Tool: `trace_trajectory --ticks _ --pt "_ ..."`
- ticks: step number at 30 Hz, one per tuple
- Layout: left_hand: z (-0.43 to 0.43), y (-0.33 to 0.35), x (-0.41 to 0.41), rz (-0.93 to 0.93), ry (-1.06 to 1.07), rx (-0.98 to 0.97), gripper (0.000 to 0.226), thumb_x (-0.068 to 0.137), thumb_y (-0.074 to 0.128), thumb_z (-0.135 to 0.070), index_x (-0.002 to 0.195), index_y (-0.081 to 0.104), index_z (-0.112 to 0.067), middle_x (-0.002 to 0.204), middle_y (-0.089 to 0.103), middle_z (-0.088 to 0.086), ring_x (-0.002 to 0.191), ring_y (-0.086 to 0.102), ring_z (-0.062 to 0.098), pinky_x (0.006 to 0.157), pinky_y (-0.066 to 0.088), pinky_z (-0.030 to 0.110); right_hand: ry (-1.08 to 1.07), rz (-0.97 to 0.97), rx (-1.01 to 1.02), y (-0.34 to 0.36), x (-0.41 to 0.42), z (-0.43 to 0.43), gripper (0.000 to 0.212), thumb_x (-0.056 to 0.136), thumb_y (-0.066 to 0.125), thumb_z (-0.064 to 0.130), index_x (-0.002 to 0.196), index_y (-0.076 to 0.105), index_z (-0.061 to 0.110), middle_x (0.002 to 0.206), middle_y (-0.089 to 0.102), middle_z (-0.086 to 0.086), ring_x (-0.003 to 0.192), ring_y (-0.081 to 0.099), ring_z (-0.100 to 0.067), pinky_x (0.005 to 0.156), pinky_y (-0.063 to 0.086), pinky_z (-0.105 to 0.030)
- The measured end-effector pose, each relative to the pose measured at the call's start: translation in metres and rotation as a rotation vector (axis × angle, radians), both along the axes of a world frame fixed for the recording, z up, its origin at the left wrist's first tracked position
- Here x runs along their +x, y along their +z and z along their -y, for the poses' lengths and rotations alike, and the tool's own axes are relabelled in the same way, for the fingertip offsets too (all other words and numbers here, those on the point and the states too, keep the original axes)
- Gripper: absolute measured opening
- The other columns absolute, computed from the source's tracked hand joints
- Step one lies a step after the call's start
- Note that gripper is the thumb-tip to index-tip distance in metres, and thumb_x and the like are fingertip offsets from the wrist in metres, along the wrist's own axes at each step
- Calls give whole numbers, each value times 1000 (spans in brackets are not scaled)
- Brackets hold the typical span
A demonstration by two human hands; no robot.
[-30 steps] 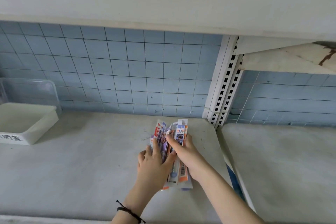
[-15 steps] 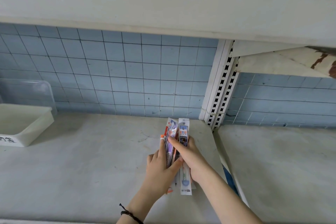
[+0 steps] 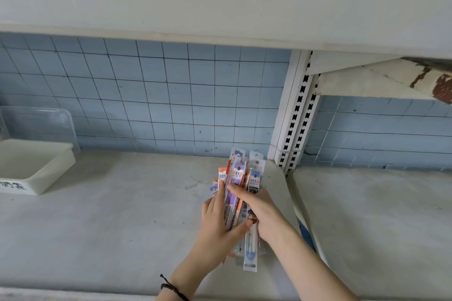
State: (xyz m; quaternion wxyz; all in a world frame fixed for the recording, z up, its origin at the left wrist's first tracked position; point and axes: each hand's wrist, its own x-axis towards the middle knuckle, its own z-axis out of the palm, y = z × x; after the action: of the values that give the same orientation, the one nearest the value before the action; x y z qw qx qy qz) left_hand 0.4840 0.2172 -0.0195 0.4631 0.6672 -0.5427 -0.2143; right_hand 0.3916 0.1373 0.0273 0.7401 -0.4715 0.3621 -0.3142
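Note:
A bundle of long, narrow pen packets (image 3: 241, 176) in clear wrappers with orange, purple and blue labels stands upright-tilted over the grey shelf (image 3: 110, 222), near its right end. My left hand (image 3: 217, 222) grips the bundle from the left, thumb across its front. From the right my right hand (image 3: 260, 212) holds the same bundle, index finger laid over the purple packet. The packets' lower ends stick out below both hands.
A white open bin (image 3: 36, 166) with a clear lid leaning behind it sits at the shelf's left. A perforated white upright (image 3: 293, 115) divides this shelf from the neighbouring one (image 3: 379, 215). Blue tiled wall behind; another shelf (image 3: 220, 7) overhangs above.
The fanned packets have been squeezed into a tighter bundle between both hands, and the bundle has shifted slightly toward the back right of the shelf.

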Motion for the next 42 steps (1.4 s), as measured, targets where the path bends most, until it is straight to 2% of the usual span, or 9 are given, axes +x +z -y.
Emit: trace_trajectory --ticks 5,8,11,14,17,21,31,38,42 --pt "0 1 -1 61 -34 -52 81 84 65 -44 149 21 -23 139 40 -18 124 26 -1 103 28 13 -7 9 -89 5 0 1 44 73 79 8 114 63 11 98 75 -11 87 73 -25 66 59 -32" --pt "-3 4 -3 38 -48 -63 83 85 66 -39 150 18 -23 141 36 -19 128 23 -4 107 27 15 -46 1 -82 1 3 3 49 73 79 4 117 58 13 98 75 -10 86 73 -25 64 59 -31" --pt "-7 1 -1 -61 -62 -70 96 81 70 -36 150 3 -28 150 22 -19 137 12 -3 110 18 13 -78 -37 -78 -5 6 6 46 75 75 3 117 60 13 99 74 -11 86 73 -27 68 60 -37" --pt "-11 7 1 -273 -39 -51 101 75 75 -43 148 5 -39 153 5 -27 141 9 -8 114 21 22 -115 -59 -123 -4 7 7 38 77 70 -1 111 63 12 94 75 -8 80 73 -21 58 57 -28" --pt "-11 20 11 -604 -60 -2 87 77 75 -17 140 18 -38 134 39 -24 109 49 -22 83 49 12 -92 -64 -138 -1 6 5 38 77 69 0 112 62 15 94 75 -6 80 73 -21 59 56 -30" --pt "-10 35 25 -634 -203 112 67 74 78 -21 131 42 -17 101 74 -2 91 71 15 71 55 23 -42 -20 -164 5 6 -2 43 76 73 4 115 60 18 97 74 -8 85 73 -24 70 59 -39" --pt "-9 44 29 -711 -256 52 92 56 84 -12 132 34 -29 120 63 13 106 66 26 79 56 32 61 188 -227 19 14 -10 67 67 78 10 127 51 20 113 69 -11 102 68 -28 85 56 -46" --pt "-11 45 30 -649 -204 31 78 66 74 18 126 39 -18 102 68 9 89 71 16 68 55 23 68 102 -265 17 24 -15 54 81 72 16 128 47 24 110 70 -4 97 71 -19 81 58 -36" --pt "-12 37 31 -607 -113 -9 79 62 77 18 124 43 -16 97 68 9 84 71 15 67 56 24 142 28 -284 15 30 -17 54 84 67 30 131 41 31 114 69 4 98 70 -10 79 57 -27"
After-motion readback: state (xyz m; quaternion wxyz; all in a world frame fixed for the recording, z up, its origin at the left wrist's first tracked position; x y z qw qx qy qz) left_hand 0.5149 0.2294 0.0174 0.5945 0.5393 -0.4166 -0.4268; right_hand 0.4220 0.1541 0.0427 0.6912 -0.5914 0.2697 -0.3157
